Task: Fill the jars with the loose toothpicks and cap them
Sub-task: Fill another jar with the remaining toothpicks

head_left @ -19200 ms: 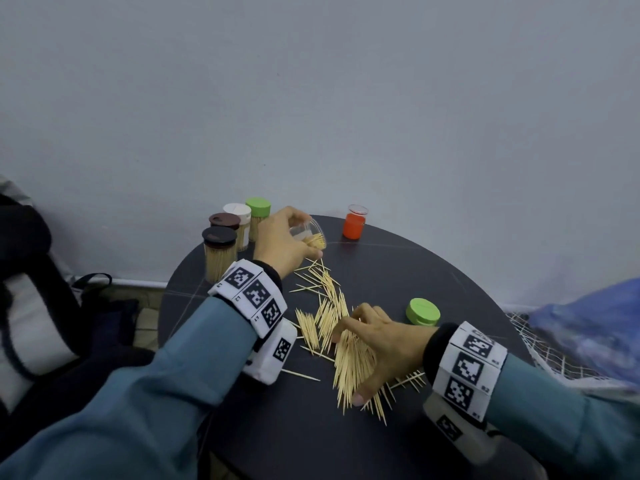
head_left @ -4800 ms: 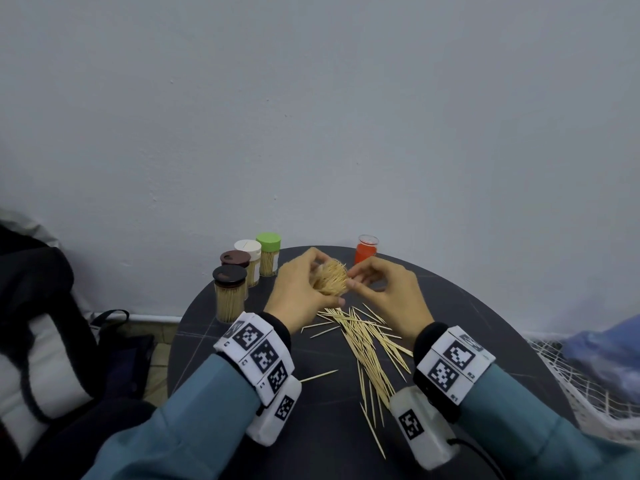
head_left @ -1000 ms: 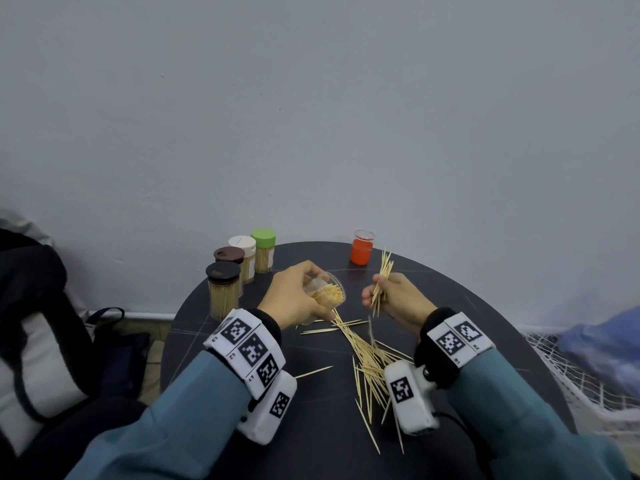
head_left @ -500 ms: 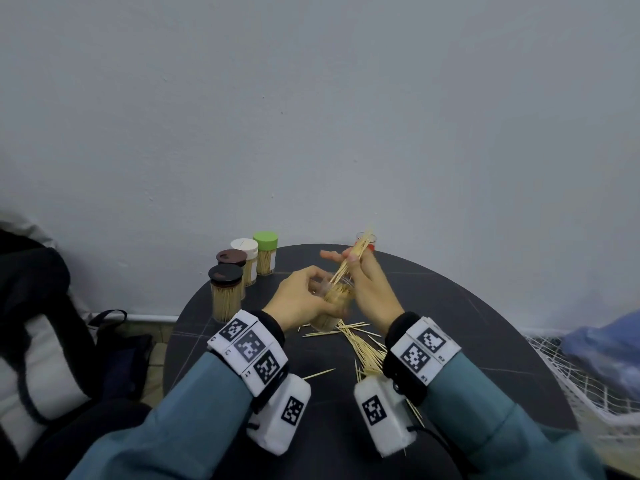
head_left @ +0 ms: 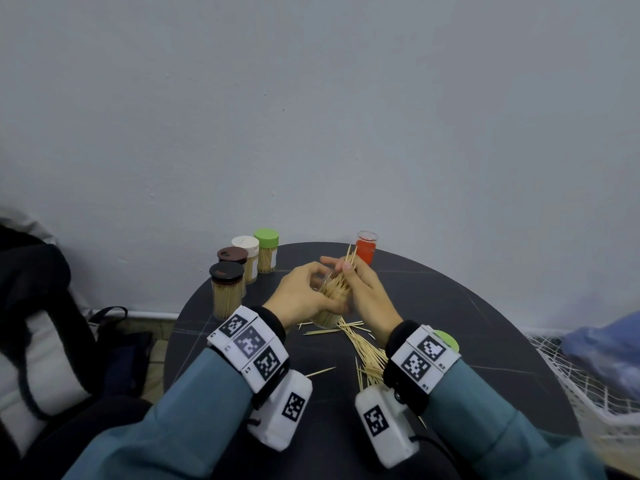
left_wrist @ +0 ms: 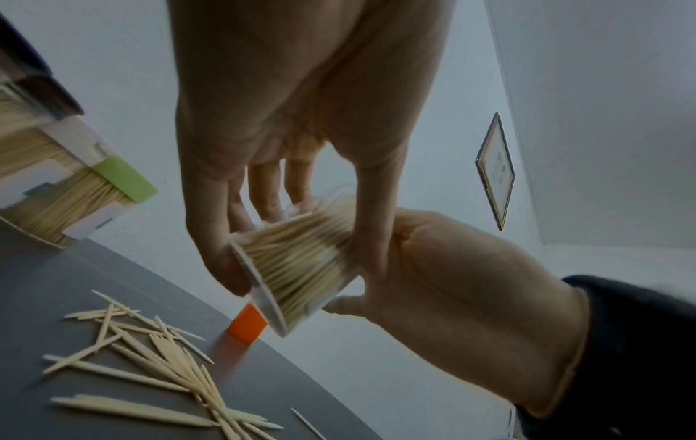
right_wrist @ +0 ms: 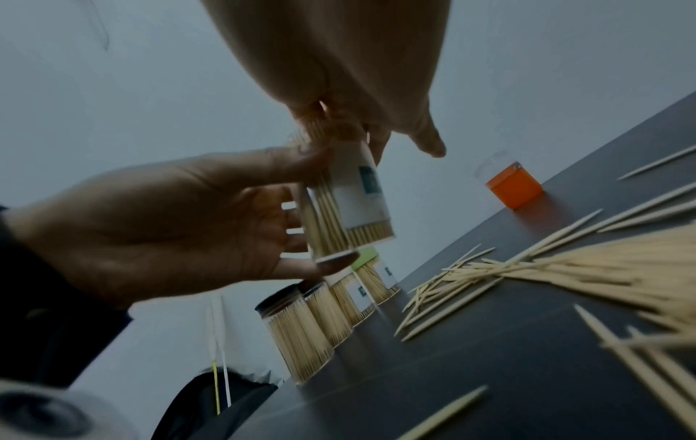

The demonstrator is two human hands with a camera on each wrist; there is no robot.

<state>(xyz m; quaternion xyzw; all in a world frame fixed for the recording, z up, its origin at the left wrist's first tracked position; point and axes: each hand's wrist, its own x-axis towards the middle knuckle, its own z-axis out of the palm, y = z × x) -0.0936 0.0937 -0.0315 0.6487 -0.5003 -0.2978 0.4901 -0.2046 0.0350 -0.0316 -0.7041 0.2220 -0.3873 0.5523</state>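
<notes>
- The clear jar (left_wrist: 301,268), packed with pale toothpicks, is held above the counter (head_left: 450,306), tilted, mouth up and away from the person.
- The left hand (head_left: 298,296) has its grip wrapped round the jar's wall.
- The right hand (head_left: 367,296) pinches a toothpick bundle (head_left: 346,271) at the mouth, tips slanting upward.
- In the head view the hands hide most of the jar.
- Loose toothpicks (head_left: 363,348) lie on the counter.

Head view looks down over the table (head_left: 450,306); both wrist views look up closely, sharing the held jar (left_wrist: 301,268).
</notes>
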